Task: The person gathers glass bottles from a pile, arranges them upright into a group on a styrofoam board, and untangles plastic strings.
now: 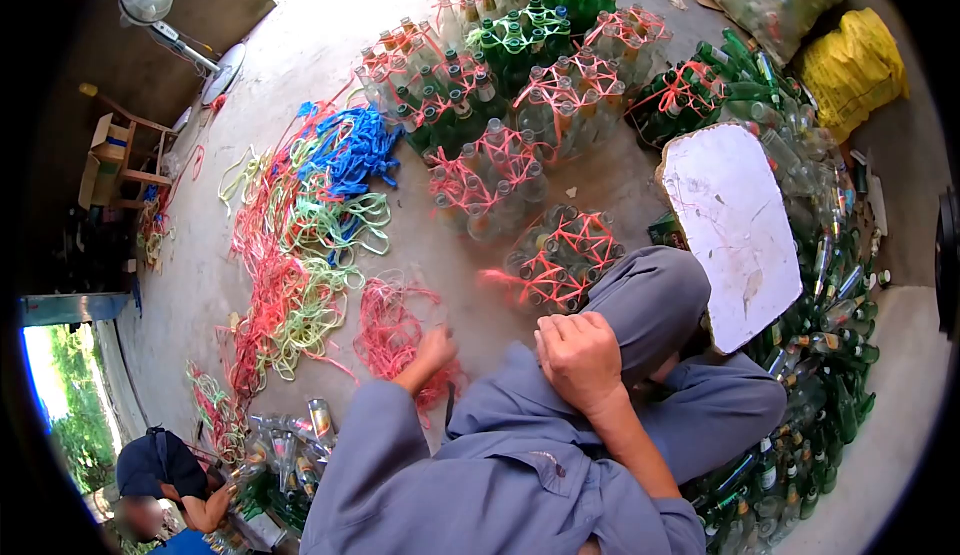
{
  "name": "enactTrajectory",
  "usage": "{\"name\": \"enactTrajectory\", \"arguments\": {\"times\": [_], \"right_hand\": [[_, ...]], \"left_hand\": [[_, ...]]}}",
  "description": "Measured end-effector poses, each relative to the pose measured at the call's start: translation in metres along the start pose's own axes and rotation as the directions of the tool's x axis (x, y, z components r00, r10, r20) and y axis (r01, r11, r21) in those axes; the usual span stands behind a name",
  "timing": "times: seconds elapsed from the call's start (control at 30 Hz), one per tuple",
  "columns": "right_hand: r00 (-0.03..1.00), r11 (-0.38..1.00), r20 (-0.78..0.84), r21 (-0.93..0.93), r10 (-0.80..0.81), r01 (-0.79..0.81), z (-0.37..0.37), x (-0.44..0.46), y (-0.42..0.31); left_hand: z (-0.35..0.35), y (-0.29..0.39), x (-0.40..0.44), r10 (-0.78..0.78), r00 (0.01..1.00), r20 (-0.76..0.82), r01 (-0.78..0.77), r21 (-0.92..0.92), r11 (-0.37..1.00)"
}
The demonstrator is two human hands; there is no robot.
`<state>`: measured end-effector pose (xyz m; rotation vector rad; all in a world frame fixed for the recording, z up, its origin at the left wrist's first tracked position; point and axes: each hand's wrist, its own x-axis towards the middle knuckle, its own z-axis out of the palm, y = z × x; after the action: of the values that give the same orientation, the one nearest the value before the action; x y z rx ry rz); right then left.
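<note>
I see one clear-glass bottle bundle [565,260], red-tied, and one white board [735,235]. Right hand [580,355]: fingers curled closed. Left hand [432,348], near one pink strip pile [385,320]: fingers blurred, can't tell.

Bottle labels [319,416] too small to read; no legible text.

Bottle bundle [566,259] upright, tied with red cord.
</note>
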<state>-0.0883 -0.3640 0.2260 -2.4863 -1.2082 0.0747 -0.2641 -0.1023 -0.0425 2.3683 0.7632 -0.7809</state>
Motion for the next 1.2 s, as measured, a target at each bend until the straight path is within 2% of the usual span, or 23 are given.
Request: {"name": "enactTrajectory", "arguments": {"times": [0.07,0.17,0.27,0.37,0.47,0.5,0.67,0.77,0.87,0.97,1.07,1.17,1.2], "right_hand": [[1.0,1.0,-0.007,-0.002,-0.009,0.009,0.001,0.001,0.0],[1.0,1.0,0.017,-0.015,-0.012,0.012,-0.003,0.001,-0.002],[0.984,0.996,-0.156,0.009,-0.084,0.087,0.002,0.006,-0.004],[0.986,0.995,-0.14,-0.005,-0.095,0.095,0.004,0.009,-0.004],[0.999,0.999,0.041,-0.044,-0.016,0.018,-0.001,0.009,-0.009],[0.999,0.999,0.044,-0.05,-0.011,0.013,-0.001,0.01,-0.011],[0.999,0.998,0.045,-0.064,0.001,0.002,-0.001,0.017,-0.018],[0.993,0.997,-0.098,-0.053,-0.069,0.064,0.006,0.024,-0.018],[0.997,0.995,0.074,-0.096,0.037,-0.029,0.001,0.024,-0.023],[0.995,0.997,-0.09,-0.073,-0.04,0.033,0.007,0.026,-0.022],[0.995,0.996,-0.09,-0.078,-0.042,0.035,0.007,0.025,-0.022],[0.998,0.995,0.046,-0.098,0.03,-0.025,0.001,0.023,-0.024],[0.999,0.995,0.041,-0.094,0.03,-0.026,0.0,0.023,-0.025]], "left_hand": [[0.014,-0.028,0.007,-0.036,0.991,0.129,0.018,0.14,0.99],[0.001,-0.032,-0.027,-0.105,0.994,0.039,0.097,0.168,0.981],[-0.002,-0.061,-0.029,-0.073,0.997,0.033,0.059,0.311,0.949],[0.006,-0.092,-0.01,-0.064,0.998,-0.02,0.067,0.252,0.965],[-0.009,-0.08,-0.018,-0.059,0.995,-0.075,0.08,0.328,0.941],[-0.014,-0.075,-0.017,-0.054,0.995,-0.087,0.081,0.338,0.938],[-0.015,-0.076,-0.006,-0.048,0.997,-0.066,0.066,0.312,0.948],[-0.013,-0.081,-0.005,-0.05,0.998,-0.044,0.06,0.289,0.956],[-0.01,-0.085,-0.012,-0.06,0.998,-0.015,0.062,0.253,0.965],[-0.002,-0.097,-0.026,-0.077,0.997,0.018,0.071,0.215,0.974],[0.015,-0.109,-0.048,-0.099,0.994,0.054,0.088,0.165,0.982],[0.037,-0.122,-0.078,-0.132,0.985,0.11,0.121,0.104,0.987],[0.045,-0.126,-0.089,-0.143,0.98,0.138,0.132,0.088,0.987]]}}
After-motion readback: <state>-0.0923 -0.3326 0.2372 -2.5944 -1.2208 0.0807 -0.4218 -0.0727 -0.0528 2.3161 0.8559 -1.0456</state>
